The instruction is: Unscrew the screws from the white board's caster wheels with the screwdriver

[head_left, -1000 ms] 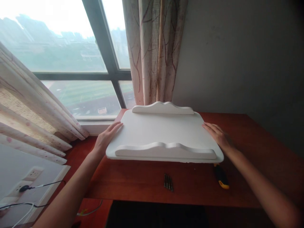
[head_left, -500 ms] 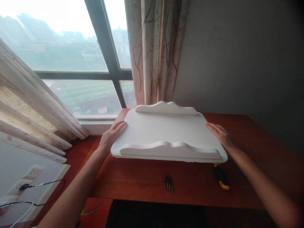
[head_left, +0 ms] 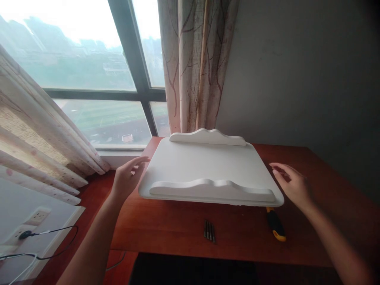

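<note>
A white board (head_left: 204,160) with rounded corners lies flat above the reddish-brown table. One wavy-edged white rail (head_left: 208,137) runs along its far side, and another wavy rail (head_left: 212,190) along its near side. Beside the board's left edge, my left hand (head_left: 128,174) hovers with fingers loosely curved and apart, holding nothing. Off the right edge, my right hand (head_left: 292,182) is likewise open, its thumb and fingers separated. What supports the board underneath is hidden.
Several dark metal screws or bolts (head_left: 209,231) lie in a row on the table (head_left: 166,225). A black and yellow tool handle (head_left: 276,225) pokes out from under the board's near right corner. Curtains (head_left: 196,67) and a window stand behind; a plugged cord (head_left: 26,235) is at left.
Both hands have let go of the board's side edges and moved outward, left and right. The board stays in place on the table.
</note>
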A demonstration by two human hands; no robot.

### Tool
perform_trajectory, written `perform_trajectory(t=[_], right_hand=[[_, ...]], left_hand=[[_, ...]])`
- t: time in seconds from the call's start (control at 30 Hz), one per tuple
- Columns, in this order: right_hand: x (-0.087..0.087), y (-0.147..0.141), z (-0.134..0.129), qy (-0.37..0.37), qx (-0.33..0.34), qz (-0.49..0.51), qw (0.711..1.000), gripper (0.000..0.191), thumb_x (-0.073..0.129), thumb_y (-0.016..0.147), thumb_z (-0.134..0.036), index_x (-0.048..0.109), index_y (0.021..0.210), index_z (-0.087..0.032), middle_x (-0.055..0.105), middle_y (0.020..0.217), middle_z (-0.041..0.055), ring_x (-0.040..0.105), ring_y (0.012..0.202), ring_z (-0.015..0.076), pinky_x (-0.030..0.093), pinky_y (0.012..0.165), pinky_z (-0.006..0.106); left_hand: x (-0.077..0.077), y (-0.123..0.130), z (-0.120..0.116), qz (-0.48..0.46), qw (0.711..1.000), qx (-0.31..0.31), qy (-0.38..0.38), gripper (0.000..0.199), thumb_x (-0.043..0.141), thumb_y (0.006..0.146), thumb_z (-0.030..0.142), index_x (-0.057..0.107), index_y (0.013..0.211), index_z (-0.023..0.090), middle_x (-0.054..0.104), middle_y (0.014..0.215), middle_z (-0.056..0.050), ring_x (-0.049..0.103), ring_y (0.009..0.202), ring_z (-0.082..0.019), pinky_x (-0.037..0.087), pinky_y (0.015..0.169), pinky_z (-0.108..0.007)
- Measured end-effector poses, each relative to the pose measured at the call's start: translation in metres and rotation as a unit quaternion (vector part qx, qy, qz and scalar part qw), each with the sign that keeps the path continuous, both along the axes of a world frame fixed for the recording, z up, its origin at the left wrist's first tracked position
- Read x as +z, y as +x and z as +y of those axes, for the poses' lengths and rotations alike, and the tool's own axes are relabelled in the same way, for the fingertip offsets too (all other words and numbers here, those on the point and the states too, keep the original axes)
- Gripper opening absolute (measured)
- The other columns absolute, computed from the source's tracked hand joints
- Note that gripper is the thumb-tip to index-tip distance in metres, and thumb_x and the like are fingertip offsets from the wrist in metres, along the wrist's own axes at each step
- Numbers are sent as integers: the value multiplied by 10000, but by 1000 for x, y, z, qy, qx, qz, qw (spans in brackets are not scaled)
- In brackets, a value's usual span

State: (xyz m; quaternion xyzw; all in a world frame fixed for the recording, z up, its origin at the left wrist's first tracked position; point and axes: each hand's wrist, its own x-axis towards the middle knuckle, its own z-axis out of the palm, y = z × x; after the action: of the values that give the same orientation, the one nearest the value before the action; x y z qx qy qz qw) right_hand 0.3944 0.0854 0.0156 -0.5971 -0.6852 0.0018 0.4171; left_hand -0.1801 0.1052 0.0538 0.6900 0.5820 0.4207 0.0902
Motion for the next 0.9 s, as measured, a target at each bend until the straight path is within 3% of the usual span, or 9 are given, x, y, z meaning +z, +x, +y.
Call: perform_trajectory(t=[0.07,0.17,0.27,0.33,0.43,0.8,0.9], right_hand=[[6,-11,-19,-49,4,56,997,289,570,966,-459,741,1100,-268,743,1154,66,719,1017,261,605,874,389],[12,-27,-45,-87,16,100,991,287,590,955,-502,755,1058,-291,745,1140,46,706,1046,265,595,873,365],[14,-39,-64,-101,34,118,987,275,582,964,-500,758,1059,-311,741,1132,35,692,1072,262,583,901,356],[14,-43,-72,-104,44,125,986,272,573,973,-490,755,1074,-316,734,1149,40,684,1093,267,582,919,365],[11,-44,-77,-103,55,133,984,282,589,963,-493,752,1102,-310,723,1190,56,676,1128,284,589,933,386],[-13,-35,-77,-102,57,187,975,291,719,884,-480,774,1116,-313,696,1224,54,664,1136,263,584,958,378],[-14,-36,-79,-103,57,201,972,301,724,882,-473,772,1133,-315,692,1217,55,656,1139,266,587,943,379]], left_hand=[[8,16,-19,-39,998,-39,-15,313,579,957,404,752,1081,175,786,1054,-89,718,867,-207,538,717,-273],[16,34,-44,-40,995,-86,-21,262,591,964,382,778,980,198,787,1012,-75,714,948,-223,538,844,-307],[14,38,-56,-56,992,-109,-38,234,617,956,369,776,981,199,771,1009,-81,693,869,-200,521,720,-274],[8,34,-58,-70,990,-116,-46,222,653,935,370,769,1005,194,750,1004,-82,635,738,-158,467,597,-248],[1,29,-57,-80,988,-121,-45,220,703,900,359,762,1040,200,709,965,-63,536,645,-119,427,561,-237],[-3,32,-56,-117,985,-115,-47,208,775,835,330,803,1016,231,555,754,1,450,626,-117,368,556,-240],[-5,32,-56,-133,983,-111,-58,226,782,825,345,810,1015,225,571,780,-14,459,643,-123,372,564,-244]])
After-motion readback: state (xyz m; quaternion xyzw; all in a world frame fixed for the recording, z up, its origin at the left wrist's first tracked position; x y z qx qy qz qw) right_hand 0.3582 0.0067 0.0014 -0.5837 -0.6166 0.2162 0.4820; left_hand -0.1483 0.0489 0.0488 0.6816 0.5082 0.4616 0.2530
